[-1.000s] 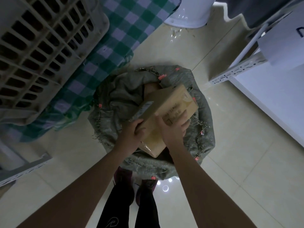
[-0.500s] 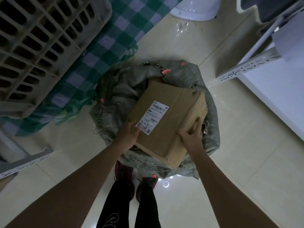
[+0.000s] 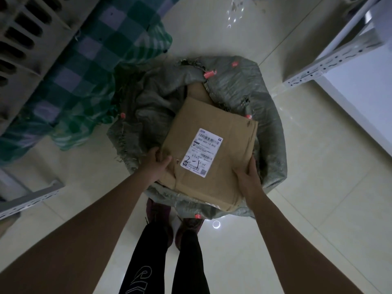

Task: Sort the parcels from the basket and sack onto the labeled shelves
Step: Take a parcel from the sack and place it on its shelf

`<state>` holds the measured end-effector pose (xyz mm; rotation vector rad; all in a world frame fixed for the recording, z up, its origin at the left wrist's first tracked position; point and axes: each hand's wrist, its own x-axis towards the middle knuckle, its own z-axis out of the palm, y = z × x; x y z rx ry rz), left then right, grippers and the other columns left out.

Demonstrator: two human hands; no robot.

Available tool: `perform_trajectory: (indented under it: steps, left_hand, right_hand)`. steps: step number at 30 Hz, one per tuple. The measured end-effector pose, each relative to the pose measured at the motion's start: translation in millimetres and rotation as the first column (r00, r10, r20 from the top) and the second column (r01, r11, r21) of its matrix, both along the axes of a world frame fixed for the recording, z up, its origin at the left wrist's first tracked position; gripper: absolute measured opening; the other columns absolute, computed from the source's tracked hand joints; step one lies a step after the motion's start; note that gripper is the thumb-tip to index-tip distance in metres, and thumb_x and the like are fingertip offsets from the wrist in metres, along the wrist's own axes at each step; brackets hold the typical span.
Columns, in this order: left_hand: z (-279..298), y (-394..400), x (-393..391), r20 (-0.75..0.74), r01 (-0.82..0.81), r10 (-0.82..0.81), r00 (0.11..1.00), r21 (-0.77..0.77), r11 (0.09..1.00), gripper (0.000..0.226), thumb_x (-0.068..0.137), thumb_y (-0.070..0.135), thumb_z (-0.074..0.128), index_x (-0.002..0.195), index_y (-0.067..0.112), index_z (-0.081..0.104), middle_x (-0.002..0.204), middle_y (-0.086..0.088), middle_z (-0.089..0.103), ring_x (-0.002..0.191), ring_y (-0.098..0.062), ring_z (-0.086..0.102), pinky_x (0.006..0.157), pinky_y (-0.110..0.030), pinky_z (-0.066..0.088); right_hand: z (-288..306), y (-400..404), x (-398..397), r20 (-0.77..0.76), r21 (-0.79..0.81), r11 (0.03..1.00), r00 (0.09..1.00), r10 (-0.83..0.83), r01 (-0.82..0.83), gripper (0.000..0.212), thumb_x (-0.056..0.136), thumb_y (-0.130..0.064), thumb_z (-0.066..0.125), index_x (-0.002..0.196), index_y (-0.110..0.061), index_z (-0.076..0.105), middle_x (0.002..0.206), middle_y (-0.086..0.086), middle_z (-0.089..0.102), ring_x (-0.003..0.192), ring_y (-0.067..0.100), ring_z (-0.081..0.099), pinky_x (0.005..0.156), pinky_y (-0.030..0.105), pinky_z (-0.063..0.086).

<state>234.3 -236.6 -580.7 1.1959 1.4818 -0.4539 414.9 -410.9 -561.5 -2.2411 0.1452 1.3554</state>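
Gripping opposite edges of the cardboard parcel (image 3: 214,149), both hands above sack (image 3: 269,115)

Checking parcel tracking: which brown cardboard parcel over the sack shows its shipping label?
The large flat brown cardboard box held in both hands, white label handwritten "2-1". The other brown parcel behind it sits mostly hidden in the grey woven sack.

Brown parcel (image 3: 214,149), labelled 2-1, above grey sack (image 3: 244,90).
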Motion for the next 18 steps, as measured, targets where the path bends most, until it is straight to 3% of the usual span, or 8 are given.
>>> perform_trajectory:
  steps: [3, 5, 7, 9, 12, 14, 16, 18]
  left_hand:
    - [9, -1, 9, 0.03, -0.008, 0.008, 1.0, -0.006, 1.0, 0.051, 0.096, 0.041, 0.053, 0.139, 0.018, 0.036, 0.129, -0.007, 0.047, 0.092, -0.017, 0.054, 0.076, -0.028, 0.049]
    - [14, -3, 20, 0.056, -0.017, 0.018, 0.998, -0.031, 0.999, 0.042, 0.096, 0.037, 0.054, 0.13, 0.018, 0.04, 0.121, -0.005, 0.047, 0.083, -0.012, 0.05, 0.064, -0.023, 0.042]
    - [17, -4, 31, 0.081, 0.031, -0.028, 0.996, -0.032, 0.999, 0.045, 0.094, 0.033, 0.058, 0.132, 0.017, 0.039, 0.121, -0.005, 0.048, 0.091, -0.014, 0.051, 0.069, -0.026, 0.041]
    - [16, -4, 35, 0.108, 0.014, -0.014, 0.994, 0.002, 1.0, 0.059, 0.091, 0.024, 0.063, 0.14, 0.017, 0.031, 0.128, -0.005, 0.046, 0.103, -0.018, 0.05, 0.078, -0.029, 0.041]
    - [12, -1, 30, 0.119, -0.081, 0.077, 0.99, 0.031, 0.996, 0.077, 0.087, 0.015, 0.068, 0.148, 0.017, 0.022, 0.142, -0.009, 0.042, 0.116, -0.021, 0.047, 0.093, -0.032, 0.041]
    - [10, -2, 24, 0.093, -0.079, 0.081, 0.992, -0.016, 0.997, 0.089, 0.084, 0.021, 0.072, 0.153, 0.018, 0.015, 0.151, -0.007, 0.034, 0.133, -0.026, 0.04, 0.108, -0.04, 0.037]
    - [8, -7, 20, 0.069, -0.017, 0.02, 0.997, -0.048, 0.999, 0.084, 0.087, 0.028, 0.068, 0.153, 0.018, 0.017, 0.153, -0.005, 0.032, 0.137, -0.027, 0.036, 0.111, -0.04, 0.033]
    - [10, -10, 18, 0.065, 0.016, -0.016, 0.998, -0.004, 1.0, 0.072, 0.091, 0.03, 0.062, 0.151, 0.019, 0.023, 0.15, -0.005, 0.037, 0.133, -0.027, 0.041, 0.106, -0.038, 0.036]
  right_hand:
    - [-4, -1, 3, -0.031, -0.192, 0.978, 0.996, 0.08, -0.084, 0.079, 0.098, -0.045, 0.048, 0.157, -0.026, -0.001, 0.158, 0.014, 0.02, 0.141, 0.039, 0.027, 0.113, 0.053, 0.028]
    - [-3, 1, 2, -0.045, -0.166, 0.985, 0.998, 0.05, -0.056, 0.081, 0.096, -0.049, 0.048, 0.157, -0.025, 0.001, 0.156, 0.014, 0.025, 0.139, 0.039, 0.03, 0.111, 0.056, 0.031]
    - [-2, 4, 0, -0.026, -0.076, 0.993, 0.996, 0.084, -0.086, 0.085, 0.094, -0.04, 0.057, 0.156, -0.031, -0.001, 0.158, 0.01, 0.024, 0.139, 0.039, 0.032, 0.109, 0.058, 0.034]
    - [-2, 8, -2, 0.011, -0.083, 0.992, 0.995, 0.097, -0.095, 0.09, 0.091, -0.033, 0.062, 0.155, -0.033, -0.001, 0.159, 0.008, 0.019, 0.139, 0.039, 0.031, 0.107, 0.056, 0.035]
    - [-4, 2, -9, 0.081, -0.132, 0.987, 0.994, -0.079, 0.09, 0.094, 0.086, -0.026, 0.067, 0.155, -0.029, 0.005, 0.155, 0.011, 0.026, 0.136, 0.039, 0.035, 0.103, 0.052, 0.036]
    - [-3, -4, -18, 0.081, -0.123, 0.967, 0.973, -0.214, 0.223, 0.084, 0.086, -0.021, 0.066, 0.153, -0.018, 0.015, 0.146, 0.015, 0.038, 0.124, 0.036, 0.044, 0.095, 0.044, 0.04]
    - [-4, -10, -28, 0.049, -0.114, 0.962, 0.969, -0.243, 0.247, 0.074, 0.088, -0.019, 0.063, 0.15, -0.011, 0.023, 0.142, 0.014, 0.043, 0.119, 0.033, 0.047, 0.088, 0.038, 0.04]
    - [-3, -13, -33, 0.076, -0.088, 0.968, 0.971, -0.227, 0.233, 0.071, 0.089, -0.022, 0.063, 0.15, -0.013, 0.028, 0.143, 0.012, 0.044, 0.123, 0.033, 0.048, 0.095, 0.041, 0.043]
